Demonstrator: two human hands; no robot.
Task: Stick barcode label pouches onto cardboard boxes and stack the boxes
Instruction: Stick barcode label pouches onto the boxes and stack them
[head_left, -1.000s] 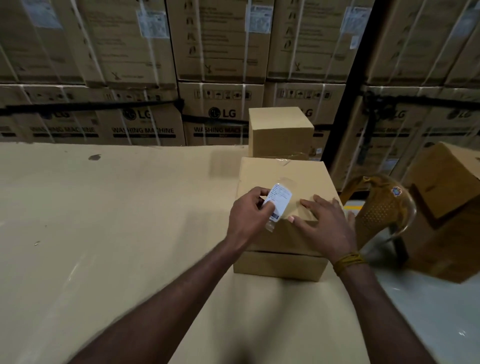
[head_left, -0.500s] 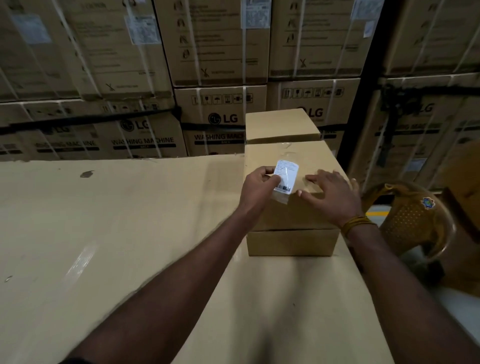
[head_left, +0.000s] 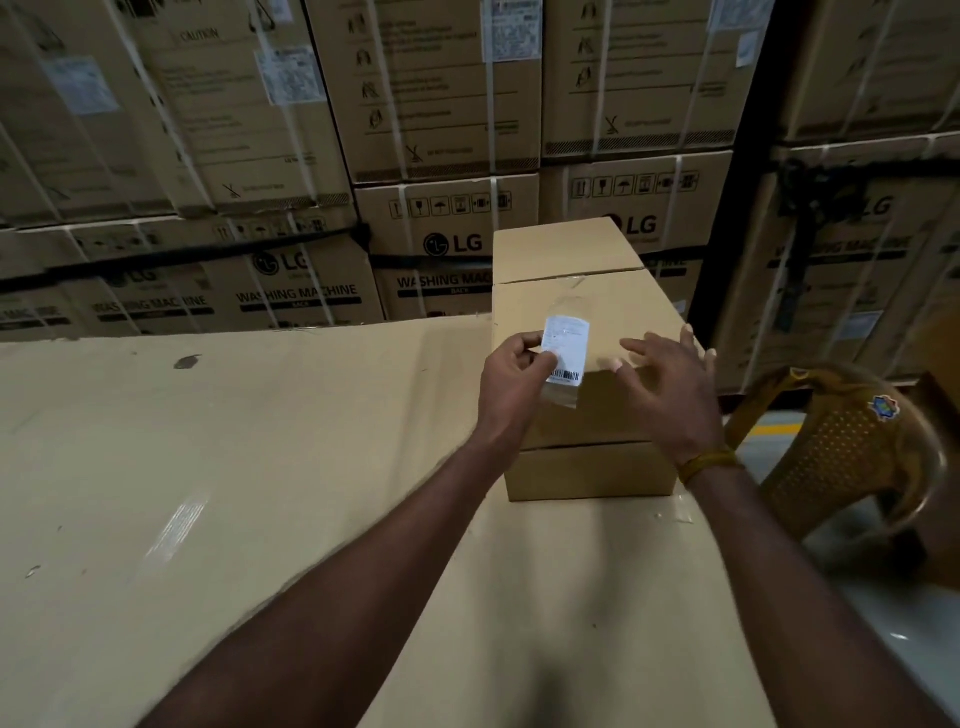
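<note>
Your left hand (head_left: 511, 374) pinches the barcode label pouch (head_left: 565, 353) over the near top edge of the upper cardboard box (head_left: 597, 410) (stacked on another), while your right hand (head_left: 670, 389), fingers spread, seemingly rests on its top.

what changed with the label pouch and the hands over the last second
The left hand kept pinching the label pouch and carried it slightly toward the near top edge of the upper box, so its clear end now hangs over the front face. The right hand stayed open, fingers spread on the box top. The stack of boxes did not move.
</note>
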